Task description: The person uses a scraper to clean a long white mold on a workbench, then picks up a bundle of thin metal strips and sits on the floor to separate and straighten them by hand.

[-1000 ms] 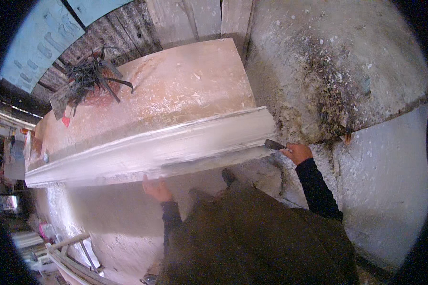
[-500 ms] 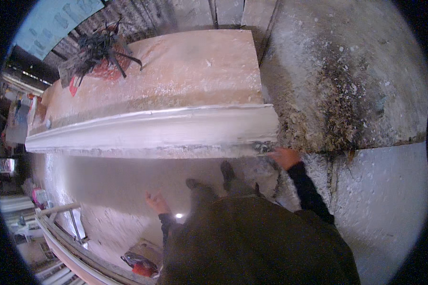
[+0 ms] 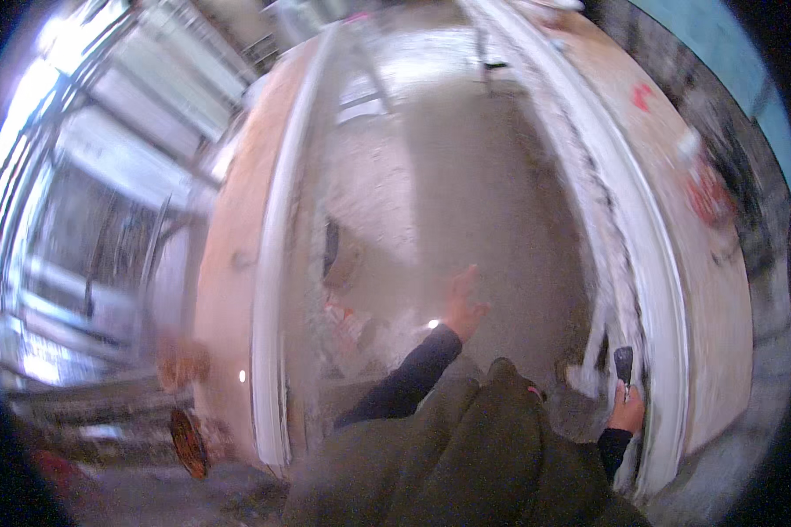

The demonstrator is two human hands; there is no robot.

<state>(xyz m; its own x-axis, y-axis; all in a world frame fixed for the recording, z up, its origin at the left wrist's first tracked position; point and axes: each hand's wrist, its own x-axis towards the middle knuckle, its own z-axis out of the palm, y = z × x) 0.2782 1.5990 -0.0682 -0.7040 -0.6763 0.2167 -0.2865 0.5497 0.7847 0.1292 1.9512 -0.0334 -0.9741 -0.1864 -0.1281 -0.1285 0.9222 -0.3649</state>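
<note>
Head view: gripping a dark tool (image 3: 623, 363) in the right hand (image 3: 626, 411), close beside the white moulding (image 3: 664, 351) at right; holding the left hand (image 3: 466, 309) open and empty above the floor (image 3: 492, 176). Could nick the moulding through a careless tilt of the tool, or scuff it with the sleeve (image 3: 613, 448); too blurred to judge contact.

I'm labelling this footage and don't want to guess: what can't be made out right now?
All in the head view:
- Dark tool: its lower part is hidden by the right hand.
- Left hand: finger outlines are blurred.
- Red item at far right: too blurred to identify.
- White strip at right: far end cut off by the top edge.
</note>
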